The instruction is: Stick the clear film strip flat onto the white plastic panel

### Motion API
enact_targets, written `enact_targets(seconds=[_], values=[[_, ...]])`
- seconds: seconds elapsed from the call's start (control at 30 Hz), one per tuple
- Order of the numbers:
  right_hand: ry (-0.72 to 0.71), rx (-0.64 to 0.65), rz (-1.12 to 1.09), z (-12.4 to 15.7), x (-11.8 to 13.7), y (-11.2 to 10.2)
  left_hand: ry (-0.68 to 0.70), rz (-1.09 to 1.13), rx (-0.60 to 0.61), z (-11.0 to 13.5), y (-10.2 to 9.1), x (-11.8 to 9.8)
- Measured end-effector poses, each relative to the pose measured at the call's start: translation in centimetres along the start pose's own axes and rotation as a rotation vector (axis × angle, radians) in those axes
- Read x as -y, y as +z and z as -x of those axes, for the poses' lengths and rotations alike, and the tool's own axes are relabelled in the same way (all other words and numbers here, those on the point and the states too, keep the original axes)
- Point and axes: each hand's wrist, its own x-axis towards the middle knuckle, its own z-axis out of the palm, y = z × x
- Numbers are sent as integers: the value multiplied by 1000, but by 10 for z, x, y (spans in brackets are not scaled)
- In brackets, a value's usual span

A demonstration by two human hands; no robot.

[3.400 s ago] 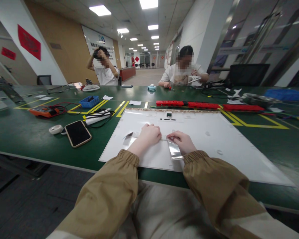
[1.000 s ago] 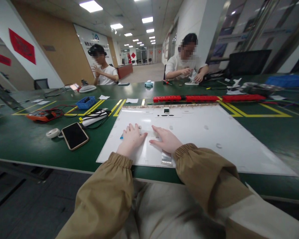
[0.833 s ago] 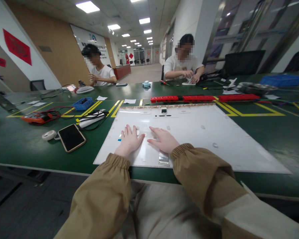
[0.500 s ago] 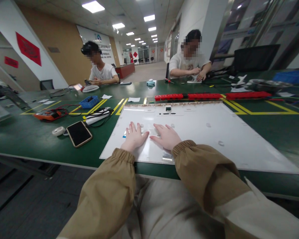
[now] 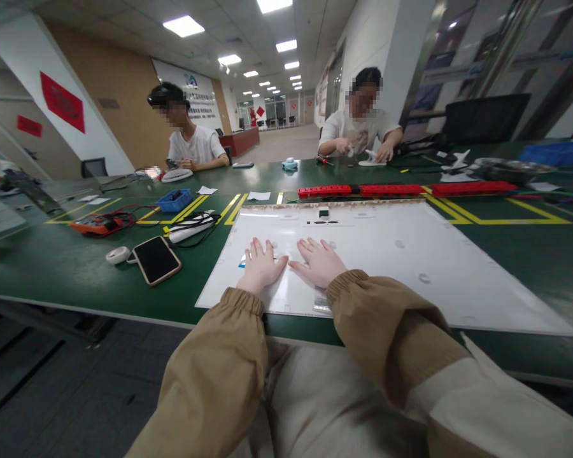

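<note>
A large white panel (image 5: 386, 286) lies flat on the green table in front of me, with small dark cut-outs near its far edge. My left hand (image 5: 262, 266) rests palm down on its left part, fingers spread, partly over a small blue-edged piece (image 5: 242, 261). Beside it my right hand (image 5: 319, 262) also lies flat on the panel, fingers apart, the two thumbs almost meeting. A small silvery label (image 5: 321, 301) shows by my right cuff. Whatever lies beneath the palms is hidden.
Left of the panel are a phone (image 5: 156, 260), a white roll (image 5: 118, 255), a white cable-wrapped device (image 5: 191, 227), an orange meter (image 5: 98, 224) and a blue bin (image 5: 174, 200). Red strips (image 5: 391, 190) line the panel's far side. Two people sit across the green table (image 5: 76, 273).
My right hand's fingers have shifted slightly and sit more upright on the panel; my left hand stays almost in place. The view has tilted a little. Across the table, the right person's hands have moved apart.
</note>
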Motion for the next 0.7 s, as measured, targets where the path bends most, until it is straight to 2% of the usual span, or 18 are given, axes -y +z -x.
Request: enact_targets(seconds=[0.27,0.53,0.7], values=[[-15,23,-1,8,-5,-4,-4,21,4,0,-2,-1],[11,-41,-39,11,-1,-16,-9,24,-6,-2,-1,0],[67,-78,-111,21,-15,-11,9,43,-21,-3,-2,3]])
